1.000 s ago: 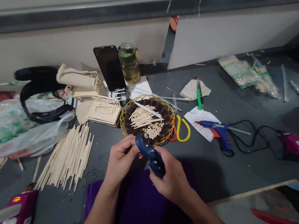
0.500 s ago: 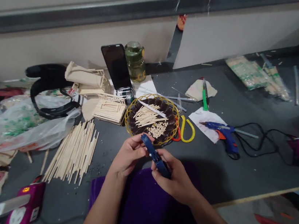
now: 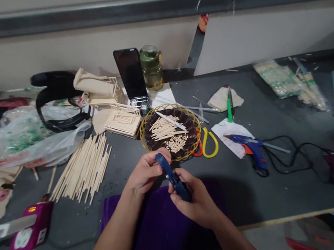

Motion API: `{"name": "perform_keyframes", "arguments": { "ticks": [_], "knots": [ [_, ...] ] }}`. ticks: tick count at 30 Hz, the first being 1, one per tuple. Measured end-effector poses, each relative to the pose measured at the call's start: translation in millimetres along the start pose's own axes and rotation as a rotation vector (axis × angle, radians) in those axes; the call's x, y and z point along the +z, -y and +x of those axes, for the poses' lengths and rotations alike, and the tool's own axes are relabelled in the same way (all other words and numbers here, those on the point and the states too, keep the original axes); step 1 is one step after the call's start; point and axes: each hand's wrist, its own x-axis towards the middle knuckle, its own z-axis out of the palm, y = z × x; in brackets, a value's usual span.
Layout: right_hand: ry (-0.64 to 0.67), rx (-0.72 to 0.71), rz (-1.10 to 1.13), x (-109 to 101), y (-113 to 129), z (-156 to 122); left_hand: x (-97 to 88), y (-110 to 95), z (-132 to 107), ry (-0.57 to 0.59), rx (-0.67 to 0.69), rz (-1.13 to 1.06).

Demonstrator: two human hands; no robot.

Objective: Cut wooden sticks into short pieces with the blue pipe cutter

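Note:
Both hands meet over the grey table just in front of a round wicker basket [image 3: 152,117] that holds short wooden sticks and small cut bits. My right hand [image 3: 197,198] is closed around the handles of a blue cutter tool [image 3: 172,177]. My left hand [image 3: 145,171] pinches the tool's head end with thumb and fingers; anything between the fingertips is too small to make out. A purple cloth [image 3: 156,226] lies under my forearms.
A fan of long wooden sticks [image 3: 84,167] lies left of the hands. Behind the basket stand a stick model [image 3: 122,121], a propped phone [image 3: 132,75] and a green jar [image 3: 151,67]. A blue glue gun [image 3: 251,148] with cord lies right; yellow scissors [image 3: 209,141] beside the basket.
Both hands with the blue tool have shifted slightly up toward the basket, and the tool has tilted flatter. The view has drifted a little.

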Motion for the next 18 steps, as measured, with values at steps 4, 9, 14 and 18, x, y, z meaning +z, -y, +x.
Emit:
{"name": "perform_keyframes", "arguments": {
  "ticks": [4,9,14,18],
  "knots": [
    [0.025,0.009,0.006,-1,3,-1,0.4,1,1,0.052,0.006,0.002],
    [0.091,-0.012,0.051,-4,6,-4,0.6,-1,-1,0.098,-0.026,0.035],
    [0.16,-0.027,0.151,-10,5,-6,1.9,-2,-3,0.11,-0.102,0.061],
    [0.153,-0.036,0.131,-12,2,-6,5.3,-2,-4,0.142,-0.149,0.033]
  ]
}}
